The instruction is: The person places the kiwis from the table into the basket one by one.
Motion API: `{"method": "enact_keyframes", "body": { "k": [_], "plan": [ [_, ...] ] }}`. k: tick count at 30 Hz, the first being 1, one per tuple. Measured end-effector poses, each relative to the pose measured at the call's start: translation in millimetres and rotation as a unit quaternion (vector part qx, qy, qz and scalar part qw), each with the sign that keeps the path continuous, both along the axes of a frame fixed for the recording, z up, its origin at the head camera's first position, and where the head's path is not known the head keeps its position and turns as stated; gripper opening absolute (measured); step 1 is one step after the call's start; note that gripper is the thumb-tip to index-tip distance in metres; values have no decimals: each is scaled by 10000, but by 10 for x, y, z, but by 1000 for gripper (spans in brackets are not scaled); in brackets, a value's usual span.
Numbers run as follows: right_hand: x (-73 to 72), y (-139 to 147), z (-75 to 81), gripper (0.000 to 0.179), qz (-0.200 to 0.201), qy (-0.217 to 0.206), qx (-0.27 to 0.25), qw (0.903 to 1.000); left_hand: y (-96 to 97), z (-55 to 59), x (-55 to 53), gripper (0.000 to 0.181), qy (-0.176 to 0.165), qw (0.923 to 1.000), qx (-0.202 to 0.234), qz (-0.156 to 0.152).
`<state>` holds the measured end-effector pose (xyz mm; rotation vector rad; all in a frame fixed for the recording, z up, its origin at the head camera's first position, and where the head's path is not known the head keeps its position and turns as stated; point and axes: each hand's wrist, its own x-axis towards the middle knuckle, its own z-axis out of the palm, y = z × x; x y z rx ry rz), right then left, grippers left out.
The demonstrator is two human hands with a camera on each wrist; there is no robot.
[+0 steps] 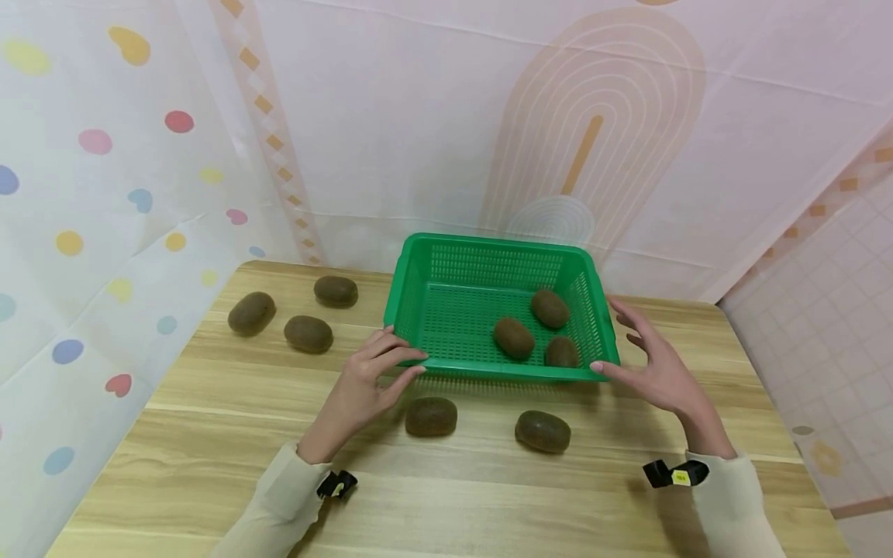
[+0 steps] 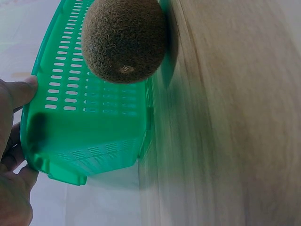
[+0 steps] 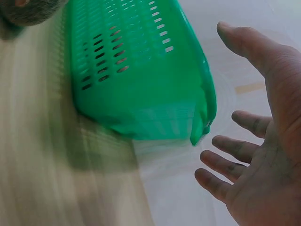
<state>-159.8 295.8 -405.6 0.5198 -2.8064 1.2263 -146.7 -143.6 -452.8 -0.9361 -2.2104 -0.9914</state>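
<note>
A green plastic basket [image 1: 502, 372] with slotted walls stands at the back of the wooden table, three brown kiwis inside it, one of them a kiwi [image 1: 514, 339] near the middle. My left hand [image 1: 370, 380] grips the basket's front left corner; in the left wrist view its thumb [image 2: 23, 92] lies on the rim and other fingers touch around the corner. My right hand [image 1: 659, 372] is beside the front right corner with fingers spread. In the right wrist view, a gap shows between that hand [image 3: 268, 165] and the rim.
Two kiwis lie in front of the basket, a kiwi [image 1: 431, 417] near the left hand and a kiwi [image 1: 543, 432] farther right. Three more, including a kiwi [image 1: 308, 334], lie left of it. A patterned cloth [image 1: 391, 116] hangs behind the table [image 1: 446, 504].
</note>
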Motion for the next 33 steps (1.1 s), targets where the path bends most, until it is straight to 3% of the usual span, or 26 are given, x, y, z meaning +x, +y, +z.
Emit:
{"method": "enact_keyframes", "body": {
  "k": [9,17,28,33],
  "plan": [
    [168,98,-180,95,36,-346,-9,9994,9,4,2,21,78,10000,13,9],
    [324,166,-354,92,8,-639,292,9975,2,-6,-12,22,136,9999,8,14],
    [479,102,-453,86,536,-902,123,9944,-7,-3,-12,19,20,10000,-11,20],
    [522,70,-495,71,789,-858,210,9930,-3,0,-7,20,38,10000,-21,18]
  ]
}}
